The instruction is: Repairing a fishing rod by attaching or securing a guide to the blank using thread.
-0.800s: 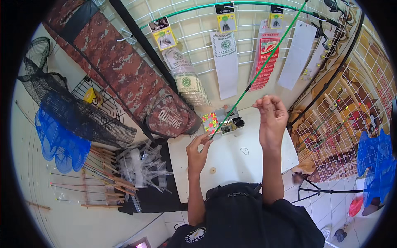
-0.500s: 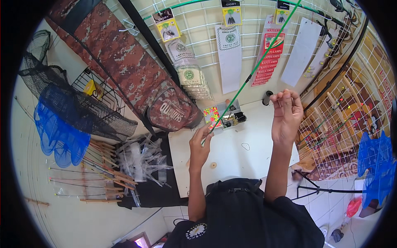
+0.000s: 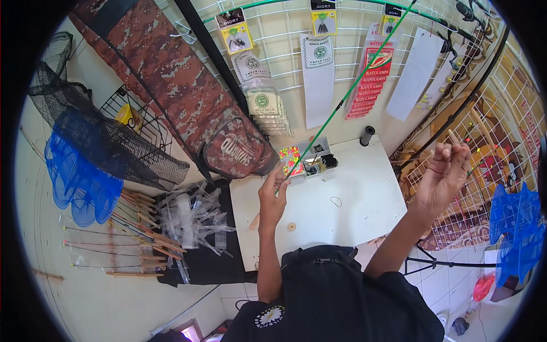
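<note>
My left hand point(image 3: 271, 200) is closed around the lower end of a thin green fishing rod point(image 3: 322, 130). The rod slants up and to the right, past the wall rack. Raised at the right is my right hand point(image 3: 442, 178), its fingertips drawn together in a pinch. Anything between those fingers is too small to make out. Just beyond the rod's lower end, a compartment box point(image 3: 320, 146) holds colourful beads point(image 3: 289, 157) and small dark parts.
A white table point(image 3: 364, 196) carries a rubber band point(image 3: 337, 201), a small round tan disc point(image 3: 292, 226) and a black cylinder point(image 3: 367, 134). A camouflage rod bag point(image 3: 171, 74) leans at left beside a black net point(image 3: 108, 137). Packets hang on the white wire grid point(image 3: 279, 28).
My right hand has moved right and slightly down, away from the rod, with its fingers still pinched. My left hand keeps hold of the rod in nearly the same place.
</note>
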Motion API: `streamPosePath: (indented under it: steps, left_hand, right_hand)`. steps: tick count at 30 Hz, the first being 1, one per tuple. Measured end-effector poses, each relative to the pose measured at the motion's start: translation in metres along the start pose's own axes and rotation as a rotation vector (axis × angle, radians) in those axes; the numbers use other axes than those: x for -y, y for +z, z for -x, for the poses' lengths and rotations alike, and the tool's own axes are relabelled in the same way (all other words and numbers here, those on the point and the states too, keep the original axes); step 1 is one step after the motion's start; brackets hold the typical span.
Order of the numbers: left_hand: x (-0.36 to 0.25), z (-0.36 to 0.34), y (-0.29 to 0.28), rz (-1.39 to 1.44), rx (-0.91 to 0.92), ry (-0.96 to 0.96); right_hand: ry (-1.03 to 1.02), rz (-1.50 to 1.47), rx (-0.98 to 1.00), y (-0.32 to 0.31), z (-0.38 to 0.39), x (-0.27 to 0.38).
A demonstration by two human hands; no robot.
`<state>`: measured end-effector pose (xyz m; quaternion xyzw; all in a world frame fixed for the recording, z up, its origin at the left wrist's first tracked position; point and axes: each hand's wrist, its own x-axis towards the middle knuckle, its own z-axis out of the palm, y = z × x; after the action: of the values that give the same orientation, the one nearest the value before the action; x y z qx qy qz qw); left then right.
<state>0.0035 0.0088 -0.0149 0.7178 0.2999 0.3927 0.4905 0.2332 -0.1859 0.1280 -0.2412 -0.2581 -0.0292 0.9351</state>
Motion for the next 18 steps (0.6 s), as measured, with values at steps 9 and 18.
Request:
streamPosePath:
  steps: [9,18]
  left_hand:
    - [-0.001,0.001,0.004,-0.076,0.023,0.048]
    - [-0.003,0.01,0.007,-0.128,0.04,0.079]
  right_hand:
    - [0.096,0.33,0.022,0.012,0.009,-0.013]
    - [0.319,0.571,0.244,0.025,0.038,-0.067]
